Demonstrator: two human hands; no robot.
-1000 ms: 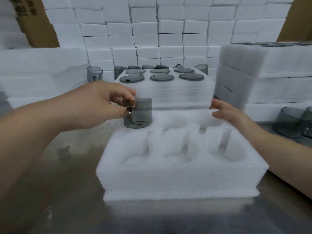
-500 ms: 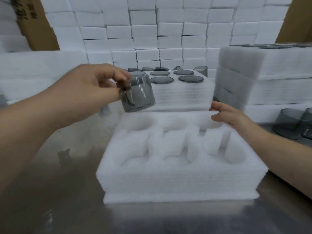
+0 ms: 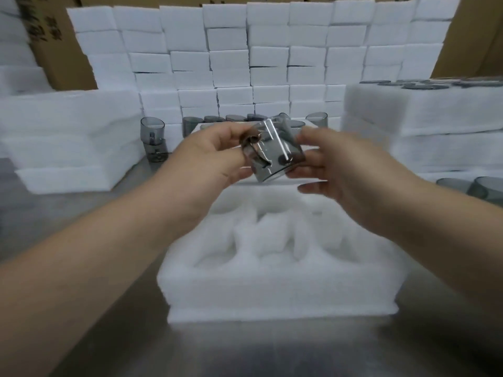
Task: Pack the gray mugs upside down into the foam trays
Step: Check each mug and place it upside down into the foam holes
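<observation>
- Hands meet on one translucent gray glass mug point(image 3: 275, 152): the left hand point(image 3: 215, 161) pinches it at the handle side with thumb and fingers closed narrow, and the right hand point(image 3: 329, 164) cups the opposite wall with fingers curled around it.
- The mug hangs tilted in the air between both palms, touching no foam, above the far edge of the white foam tray with round pockets point(image 3: 280, 289) that lies below the wrists.
- Risk, as a judgement: the glass looks smooth and the left grip is only a pinch, so the mug could slip during the turn-over and drop onto the foam or the shiny metal table point(image 3: 81, 268) beneath the left forearm.
- A second risk: if the mug goes in tilted, or with the handle off the pocket's side slot, the rim may catch on the soft dividers and tear or crush them instead of seating.
- The near tray's pockets all appear empty; the farthest ones are partly hidden behind the hands.
- Beyond the fingertips, a second foam tray point(image 3: 196, 129) is mostly hidden; dark discs showing there are probably mug bases.
- Right of the right hand, a stack of foam trays point(image 3: 424, 123) carries gray discs on top.
- Loose gray mugs point(image 3: 152, 129) stand beyond the left hand; more wait outside the right forearm.
</observation>
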